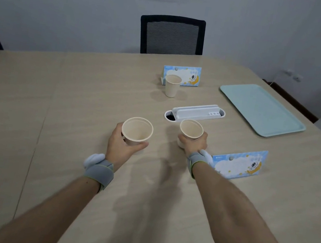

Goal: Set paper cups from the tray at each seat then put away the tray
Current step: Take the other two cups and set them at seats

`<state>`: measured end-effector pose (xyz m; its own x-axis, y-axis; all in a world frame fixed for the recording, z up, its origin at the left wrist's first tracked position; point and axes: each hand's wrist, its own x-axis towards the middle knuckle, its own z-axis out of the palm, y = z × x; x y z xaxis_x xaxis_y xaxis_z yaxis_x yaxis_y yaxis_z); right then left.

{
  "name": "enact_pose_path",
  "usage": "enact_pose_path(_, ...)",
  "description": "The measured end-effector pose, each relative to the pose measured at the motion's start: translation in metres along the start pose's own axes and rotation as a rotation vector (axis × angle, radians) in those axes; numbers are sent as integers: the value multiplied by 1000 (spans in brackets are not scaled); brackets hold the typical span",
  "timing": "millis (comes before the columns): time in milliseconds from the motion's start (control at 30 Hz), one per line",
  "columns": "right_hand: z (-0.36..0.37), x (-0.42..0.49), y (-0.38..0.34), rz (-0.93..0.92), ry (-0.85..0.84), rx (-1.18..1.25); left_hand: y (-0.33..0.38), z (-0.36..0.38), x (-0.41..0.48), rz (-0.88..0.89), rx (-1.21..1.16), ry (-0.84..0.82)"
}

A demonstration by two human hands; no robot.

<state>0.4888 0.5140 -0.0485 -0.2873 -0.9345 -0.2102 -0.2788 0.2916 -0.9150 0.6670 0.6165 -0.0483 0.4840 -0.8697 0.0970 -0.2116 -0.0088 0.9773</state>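
Note:
My left hand (121, 146) grips a beige paper cup (137, 131) upright above the middle of the table. My right hand (194, 145) holds a second paper cup (191, 129) just left of a blue name card (239, 163). A third paper cup (172, 85) stands on the table in front of another blue name card (184, 75) near the far seat. The pale green tray (261, 109) lies bare at the far right of the table. Both wrists wear grey straps.
A black mesh chair (171, 36) stands at the far edge of the beige wooden table (50, 113). A white cable box (196, 112) with an open hole sits in the table's middle. A wall socket (292, 76) is at the right.

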Motion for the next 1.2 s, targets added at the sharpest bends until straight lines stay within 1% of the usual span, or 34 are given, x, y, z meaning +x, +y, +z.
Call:
enact_pose_path(133,-4,1,2,21,-19,-23,-5,1,-1,-6,14,4)
enact_pose_path(267,-10,-2,0,50,-43,16,-4,2,-3,-4,16,4)
enact_pose_path(400,-16,-11,1,39,-47,40,5,2,-8,4,4,11)
enact_pose_path(567,-19,-26,6,18,-74,-11,15,-3,-17,-8,-4,33)
enact_pose_path(667,-15,-45,12,13,-81,-2,21,-14,-28,-26,-12,60)
enact_pose_path(800,4,-84,15,-44,-178,-37,27,-49,-51,-41,-28,134)
enact_pose_path(967,56,-139,7,-135,-365,-32,25,-117,-77,-49,-2,280)
enact_pose_path(1000,60,-143,6,-148,-372,-33,25,-122,-78,-50,8,289)
enact_pose_path(1200,128,-223,-4,-290,-567,-83,17,-220,-105,-81,109,463)
